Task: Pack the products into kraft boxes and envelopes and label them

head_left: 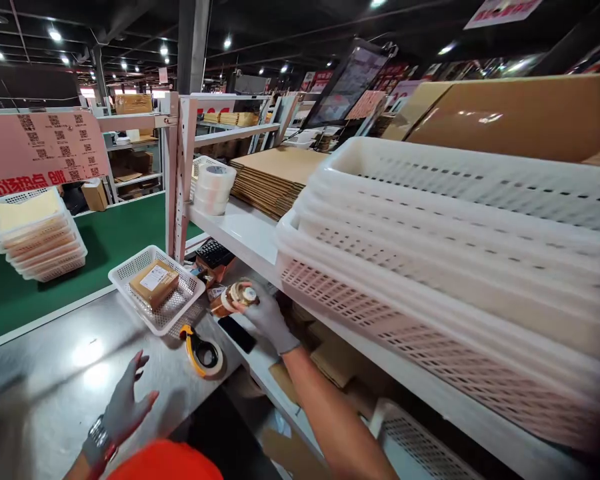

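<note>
My right hand [270,319], in a grey glove with bare fingertips, reaches to the end of the bench below the shelf. Its fingers are wrapped round a small brown bottle-like container [227,299] with a pale cap, held tilted. A dark phone-like slab [237,333] lies just under that hand. My left hand [125,403], gloved too and with a watch at the wrist, hovers over the metal bench with its fingers apart and nothing in them. Between the hands sits a yellow and black tape dispenser [203,352]. Behind it, a white basket [163,327] holds a small brown carton [154,283] with a white label.
A green conveyor belt [115,223] runs behind the bench [55,353] and carries stacked baskets [45,247]. Large white baskets [430,267] are stacked on the right shelf, near my right arm. Tape rolls [214,190] and flat cardboard [275,173] stand further back by a metal post [175,173].
</note>
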